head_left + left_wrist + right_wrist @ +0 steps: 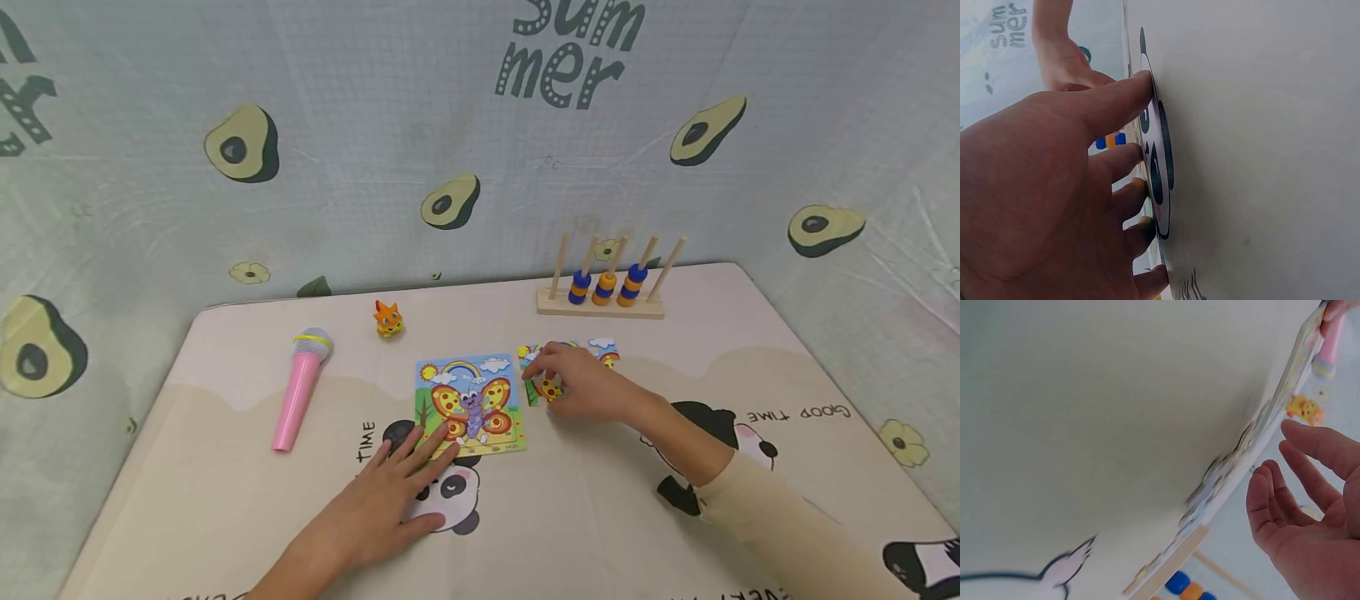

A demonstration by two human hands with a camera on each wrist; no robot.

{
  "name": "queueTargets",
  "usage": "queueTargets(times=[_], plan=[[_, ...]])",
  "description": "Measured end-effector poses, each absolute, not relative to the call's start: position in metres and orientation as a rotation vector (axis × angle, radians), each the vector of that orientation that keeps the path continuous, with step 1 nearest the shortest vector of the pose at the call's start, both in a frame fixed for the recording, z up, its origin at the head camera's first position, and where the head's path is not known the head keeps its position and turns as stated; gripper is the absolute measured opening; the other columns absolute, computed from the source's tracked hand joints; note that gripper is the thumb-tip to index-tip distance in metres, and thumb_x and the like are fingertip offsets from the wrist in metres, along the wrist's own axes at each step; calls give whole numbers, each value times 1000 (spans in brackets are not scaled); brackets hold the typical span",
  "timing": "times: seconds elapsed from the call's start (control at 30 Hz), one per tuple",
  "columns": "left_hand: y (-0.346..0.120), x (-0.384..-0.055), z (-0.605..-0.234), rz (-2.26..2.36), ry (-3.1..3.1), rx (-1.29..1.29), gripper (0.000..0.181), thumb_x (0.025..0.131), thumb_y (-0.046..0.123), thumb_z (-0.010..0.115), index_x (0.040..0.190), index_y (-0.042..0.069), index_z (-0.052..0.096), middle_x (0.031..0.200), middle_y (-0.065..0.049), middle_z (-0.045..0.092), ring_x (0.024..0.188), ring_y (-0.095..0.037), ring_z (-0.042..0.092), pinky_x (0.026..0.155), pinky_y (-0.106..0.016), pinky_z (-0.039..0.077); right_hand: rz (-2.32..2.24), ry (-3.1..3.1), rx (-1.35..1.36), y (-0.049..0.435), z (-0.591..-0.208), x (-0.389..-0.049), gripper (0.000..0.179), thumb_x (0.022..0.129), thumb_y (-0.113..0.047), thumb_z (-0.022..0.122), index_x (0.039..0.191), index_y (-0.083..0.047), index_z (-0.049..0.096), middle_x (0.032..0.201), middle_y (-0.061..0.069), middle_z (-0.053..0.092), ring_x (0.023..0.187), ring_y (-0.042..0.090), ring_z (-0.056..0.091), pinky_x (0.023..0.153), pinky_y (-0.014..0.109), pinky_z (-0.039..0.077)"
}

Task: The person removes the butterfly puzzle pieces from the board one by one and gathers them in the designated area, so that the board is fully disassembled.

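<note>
One butterfly board (pixel 471 398) lies flat, nearly square, on the worktop (pixel 600 517), its butterfly's head pointing away from the person, the body's axis running far to near. The left hand (pixel 382 500) rests straight fingers on the board's near-left corner. Right of the board, the right hand (pixel 588 383), loosely bent and gripping nothing, covers uncountable puzzle pieces (pixel 551 388). Left of the board: one microphone (pixel 300 392); beyond it, one orange toy (pixel 389 320) and, farther right, one five-rod bead rack (pixel 600 308).
</note>
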State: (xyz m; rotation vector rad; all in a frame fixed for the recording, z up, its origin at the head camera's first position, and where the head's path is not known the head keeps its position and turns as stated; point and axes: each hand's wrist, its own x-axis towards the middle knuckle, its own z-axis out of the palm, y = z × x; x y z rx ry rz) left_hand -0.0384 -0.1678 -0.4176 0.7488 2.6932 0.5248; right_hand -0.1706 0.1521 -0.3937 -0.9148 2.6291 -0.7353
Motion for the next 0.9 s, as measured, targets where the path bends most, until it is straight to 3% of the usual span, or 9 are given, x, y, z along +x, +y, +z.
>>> queueTargets(times=[0.3, 0.53, 0.9], plan=[[-168, -39, -418, 517, 2679, 741, 79, 98, 56, 64, 165, 28, 32, 176, 5, 16, 161, -37, 17, 125, -69, 19, -730, 2580, -1001, 129, -395, -169, 46, 83, 2, 74, 128, -10, 72, 122, 6, 66, 101, 23, 60, 84, 32, 53], [-169, -39, -419, 525, 2682, 745, 79, 98, 56, 64, 165, 29, 32, 176, 6, 15, 162, -36, 17, 124, -69, 19, -710, 2549, -1042, 112, -394, -169, 45, 85, -3, 79, 129, -11, 72, 127, 6, 67, 116, 25, 61, 102, 46, 53], [-169, -39, -418, 513, 2697, 774, 78, 99, 55, 63, 165, 27, 33, 175, 3, 18, 161, -38, 20, 124, -70, 21, -623, 2557, -1025, 97, -401, -173, 47, 84, -12, 86, 129, -11, 72, 128, 7, 64, 120, 25, 60, 108, 46, 52]])
